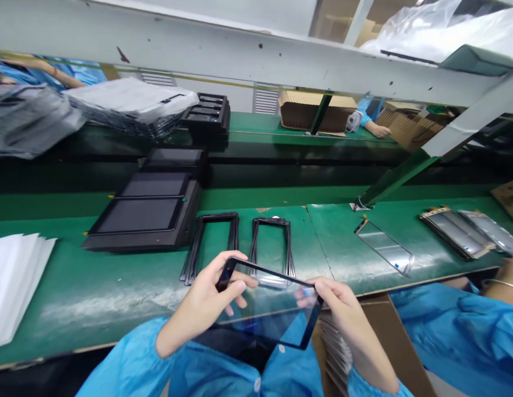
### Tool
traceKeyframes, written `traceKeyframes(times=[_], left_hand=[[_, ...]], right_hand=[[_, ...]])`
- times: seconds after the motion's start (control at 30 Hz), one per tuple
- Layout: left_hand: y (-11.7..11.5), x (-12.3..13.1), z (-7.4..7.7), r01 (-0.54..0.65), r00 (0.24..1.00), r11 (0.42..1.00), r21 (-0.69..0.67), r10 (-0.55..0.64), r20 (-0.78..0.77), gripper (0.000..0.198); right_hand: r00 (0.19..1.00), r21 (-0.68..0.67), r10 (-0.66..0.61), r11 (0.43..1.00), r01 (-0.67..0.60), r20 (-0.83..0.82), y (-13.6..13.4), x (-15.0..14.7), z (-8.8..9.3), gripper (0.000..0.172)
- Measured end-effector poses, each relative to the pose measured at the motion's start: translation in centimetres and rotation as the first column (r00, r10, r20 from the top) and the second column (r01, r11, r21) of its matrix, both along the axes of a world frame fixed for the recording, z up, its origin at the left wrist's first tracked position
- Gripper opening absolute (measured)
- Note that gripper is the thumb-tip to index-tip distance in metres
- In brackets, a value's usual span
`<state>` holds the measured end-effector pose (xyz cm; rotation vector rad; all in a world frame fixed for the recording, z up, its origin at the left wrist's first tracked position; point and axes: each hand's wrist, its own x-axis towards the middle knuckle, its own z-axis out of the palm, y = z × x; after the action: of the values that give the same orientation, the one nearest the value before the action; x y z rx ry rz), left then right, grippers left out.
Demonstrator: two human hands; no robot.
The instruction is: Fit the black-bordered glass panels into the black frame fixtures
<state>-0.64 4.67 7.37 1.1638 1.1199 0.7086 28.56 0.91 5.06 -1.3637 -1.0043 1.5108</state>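
Observation:
Between my two hands is a clear glass touch panel (268,306) with a black border, tilted above the bench's front edge. My left hand (217,289) grips its left end, thumb on the face and some fingers visible through the glass. At the upper right corner, my right hand (333,300) pinches the panel near a small blue tab. Just beyond the panel, two stacks of black rectangular frames lie on the green bench: a left stack (217,218) and a right stack (271,223).
A black tray with dark screens (138,215) stands left, beside white sheets (16,281). Right of the frames lie another glass panel (384,245) and stacked panels (457,231). A green-and-white post (397,179) rises there. A co-worker's blue sleeve (459,331) is at right; a cardboard box (395,336) stands below.

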Motion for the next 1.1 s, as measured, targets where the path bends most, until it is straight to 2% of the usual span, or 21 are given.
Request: traceKeyframes(times=[0.1, 0.23, 0.4, 0.53, 0.63, 0.7, 0.77, 0.83, 0.9, 0.97, 1.03, 1.1], left_hand=[[-0.8, 0.3, -0.6, -0.107, 0.993, 0.994, -0.015, 0.107, 0.056, 0.049], [-1.6, 1.1, -0.2, -0.223, 0.972, 0.974, -0.029, 0.224, 0.070, 0.054], [-1.9, 1.6, 0.3, -0.282, 0.957, 0.959, -0.016, 0.283, 0.069, 0.057], [-1.8, 0.9, -0.9, -0.281, 0.958, 0.960, 0.000, 0.280, 0.064, 0.057], [-1.4, 0.0, -2.3, -0.219, 0.975, 0.974, 0.062, 0.217, 0.038, 0.053], [-1.0, -0.3, -2.8, -0.188, 0.978, 0.952, 0.243, 0.203, -0.037, 0.053], [-0.5, -0.3, -2.5, -0.130, 0.946, 0.844, 0.520, 0.262, -0.189, 0.062], [0.1, 0.3, -1.7, 0.066, 0.896, 0.695, 0.716, 0.274, -0.349, 0.065], [0.8, 1.1, -0.8, 0.311, 0.863, 0.598, 0.738, 0.148, -0.483, 0.049], [1.4, 1.8, -0.1, 0.466, 0.835, 0.557, 0.688, -0.020, -0.550, 0.032], [1.8, 2.3, 0.0, 0.506, 0.825, 0.558, 0.658, -0.090, -0.558, 0.030], [1.8, 2.5, -0.2, 0.485, 0.840, 0.558, 0.673, -0.083, -0.536, 0.032]], right_hand=[[0.984, -0.021, -0.168, 0.986, 0.167, -0.064, -0.5, 0.0, -0.7, 0.045], [0.935, -0.012, -0.337, 0.941, 0.338, -0.108, -0.7, -1.3, -0.8, 0.044], [0.906, 0.085, -0.414, 0.903, 0.421, -0.085, -0.9, -2.3, -0.7, 0.032], [0.904, 0.122, -0.422, 0.895, 0.428, -0.077, -1.1, -2.5, -0.6, 0.036], [0.916, 0.146, -0.389, 0.905, 0.400, -0.098, -1.2, -2.6, -0.3, 0.039], [0.922, 0.163, -0.381, 0.908, 0.387, -0.064, -1.2, -2.7, 0.0, 0.040], [0.927, 0.168, -0.376, 0.913, 0.372, -0.012, -1.3, -3.2, 0.2, 0.038], [0.934, 0.178, -0.357, 0.921, 0.347, 0.026, -1.5, -3.7, 0.4, 0.037], [0.944, 0.187, -0.323, 0.933, 0.307, 0.062, -1.7, -4.3, 0.4, 0.034], [0.950, 0.192, -0.299, 0.941, 0.278, 0.088, -2.0, -4.7, 0.3, 0.032], [0.951, 0.188, -0.289, 0.945, 0.267, 0.105, -2.1, -4.9, 0.2, 0.031], [0.950, 0.186, -0.294, 0.945, 0.271, 0.110, -2.1, -5.0, 0.1, 0.031]])
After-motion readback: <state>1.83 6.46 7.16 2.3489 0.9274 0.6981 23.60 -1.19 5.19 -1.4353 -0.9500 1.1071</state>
